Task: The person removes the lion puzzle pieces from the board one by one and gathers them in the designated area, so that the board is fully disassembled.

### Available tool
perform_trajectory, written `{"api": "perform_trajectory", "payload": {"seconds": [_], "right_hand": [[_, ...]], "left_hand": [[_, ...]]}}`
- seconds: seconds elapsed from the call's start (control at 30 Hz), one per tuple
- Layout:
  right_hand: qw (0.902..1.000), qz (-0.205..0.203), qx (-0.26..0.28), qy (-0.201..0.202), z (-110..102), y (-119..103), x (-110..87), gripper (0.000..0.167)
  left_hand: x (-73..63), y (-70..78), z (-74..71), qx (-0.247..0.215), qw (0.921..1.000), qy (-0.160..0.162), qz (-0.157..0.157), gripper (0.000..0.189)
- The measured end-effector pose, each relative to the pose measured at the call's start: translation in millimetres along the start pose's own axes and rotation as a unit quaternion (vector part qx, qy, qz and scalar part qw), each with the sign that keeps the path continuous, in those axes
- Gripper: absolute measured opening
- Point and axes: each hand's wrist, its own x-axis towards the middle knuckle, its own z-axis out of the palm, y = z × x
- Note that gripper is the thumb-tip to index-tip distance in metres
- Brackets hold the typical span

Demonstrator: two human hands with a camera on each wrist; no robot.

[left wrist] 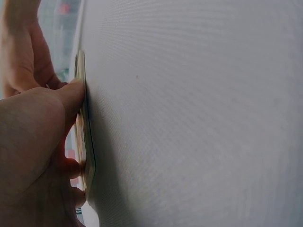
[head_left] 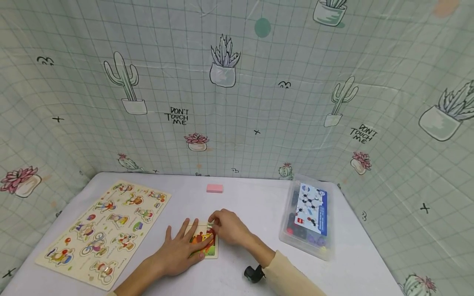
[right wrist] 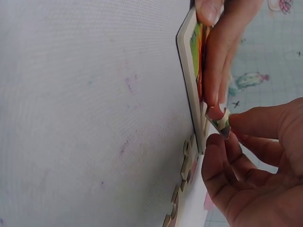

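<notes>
A small wooden jigsaw board (head_left: 212, 251) with a red, yellow and green picture lies flat on the table. My left hand (head_left: 179, 251) rests on it from the left, fingers spread and nearly straight, with its thumb along the near edge in the left wrist view. At the board's far right corner, my right hand (head_left: 230, 227) pinches a small puzzle piece (right wrist: 221, 124) between thumb and fingers. The piece is tilted up over the frame, close to the left fingertips (right wrist: 211, 97). More wooden puzzle pieces (right wrist: 188, 163) lie by the board's end in the right wrist view.
A large wooden picture board (head_left: 92, 234) lies on the left of the white table (head_left: 252, 205). Behind the jigsaw is a pink block (head_left: 214, 188). A clear plastic case (head_left: 311, 218) stands on the right, and a black object (head_left: 253, 274) sits by the right forearm.
</notes>
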Motion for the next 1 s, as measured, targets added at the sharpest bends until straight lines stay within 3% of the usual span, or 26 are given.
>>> {"api": "perform_trajectory", "payload": {"seconds": [0.4, 0.67, 1.0], "right_hand": [[0.9980, 0.009, 0.062, -0.012, -4.3, 5.6, 1.6, 0.010], [0.9975, 0.007, 0.068, -0.017, -44.0, 10.0, 5.0, 0.010], [0.9893, 0.044, 0.024, -0.137, -92.6, 43.0, -3.2, 0.012]], "left_hand": [[0.1, 0.3, 0.4, -0.003, 1.0000, -0.001, 0.005, 0.047], [0.3, 0.8, -1.9, -0.002, 1.0000, -0.005, 0.006, 0.047], [-0.1, 1.3, -1.2, -0.002, 1.0000, 0.005, 0.008, 0.048]]}}
